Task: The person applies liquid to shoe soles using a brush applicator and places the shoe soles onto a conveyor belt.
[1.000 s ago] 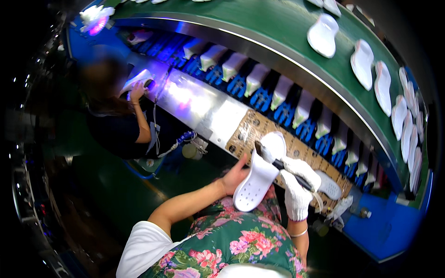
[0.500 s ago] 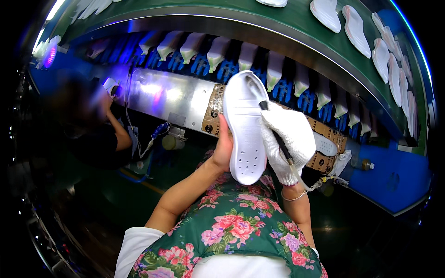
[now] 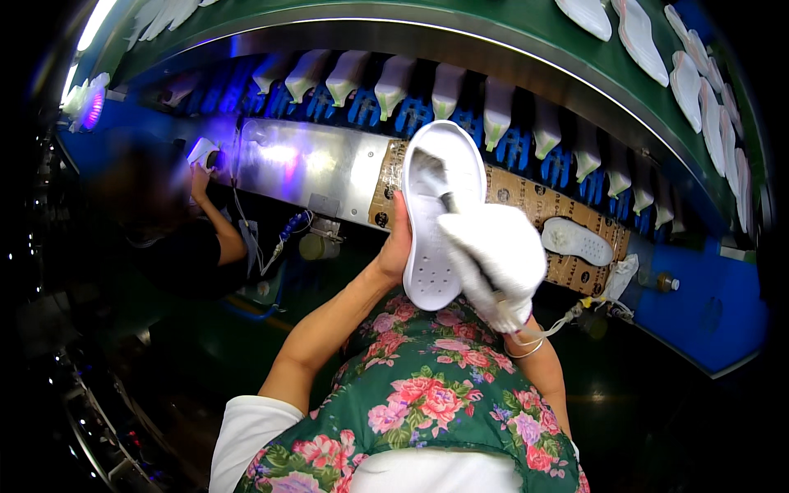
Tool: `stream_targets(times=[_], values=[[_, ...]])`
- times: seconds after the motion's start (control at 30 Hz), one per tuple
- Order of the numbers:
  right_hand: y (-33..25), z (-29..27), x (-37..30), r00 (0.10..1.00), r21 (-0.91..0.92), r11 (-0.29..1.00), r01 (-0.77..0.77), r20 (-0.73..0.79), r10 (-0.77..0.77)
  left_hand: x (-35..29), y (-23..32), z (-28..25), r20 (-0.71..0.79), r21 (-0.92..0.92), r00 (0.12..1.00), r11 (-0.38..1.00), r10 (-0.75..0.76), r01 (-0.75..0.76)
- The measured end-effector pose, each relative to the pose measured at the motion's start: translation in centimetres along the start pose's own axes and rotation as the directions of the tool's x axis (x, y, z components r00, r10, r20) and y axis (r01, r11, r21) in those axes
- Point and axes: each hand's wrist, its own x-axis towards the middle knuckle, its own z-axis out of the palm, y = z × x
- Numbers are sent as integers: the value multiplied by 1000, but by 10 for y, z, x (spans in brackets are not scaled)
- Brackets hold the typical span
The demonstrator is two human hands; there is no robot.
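Held upright before me is a white shoe sole (image 3: 432, 255) with small holes at its lower end. My bare left hand (image 3: 397, 246) grips its left edge, the thumb showing along the rim and the other fingers hidden behind. My right hand (image 3: 497, 255), in a white knit glove, is closed round a brush (image 3: 445, 194) with a dark handle and a thin tube running from its lower end. The bristles lie against the inner face of the sole, near the left side of its upper part. Motion blurs the brush and glove a little.
Another sole (image 3: 578, 240) lies on the cardboard (image 3: 518, 197) covering the bench. Beyond hangs a row of shoe lasts (image 3: 446, 89) with blue holders. More soles (image 3: 639, 39) ride on a green belt (image 3: 493, 23). At left, a co-worker's arm (image 3: 215, 215) reaches toward a white piece. A bottle (image 3: 666, 283) sits far right.
The brush has moved left and down across the sole's inner face, from the upper right rim. The view has shifted slightly, showing more of the sole on the cardboard.
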Motion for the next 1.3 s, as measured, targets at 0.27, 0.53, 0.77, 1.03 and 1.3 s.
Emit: stream_targets(times=[0.27, 0.53, 0.77, 1.03, 1.3], values=[[2, 3, -5, 985, 199, 966, -166, -18, 173, 3, 9, -7, -60, 33, 993, 995, 100, -98], [1, 8, -14, 998, 258, 965, -47, 58, 33, 3, 8, -33, 34, -218, 997, 974, 66, -58], [-4, 34, -20, 993, 304, 946, 114, -61, -100, 6, 17, -46, 174, -539, 978, 820, -115, 193], [-6, 20, -26, 958, 408, 912, 48, 239, -158, 18, 21, -47, 224, -562, 973, 823, 52, 85], [-2, 23, -39, 983, 218, 969, 113, 119, -141, 29, 27, -37, 53, -411, 998, 912, 22, 2]])
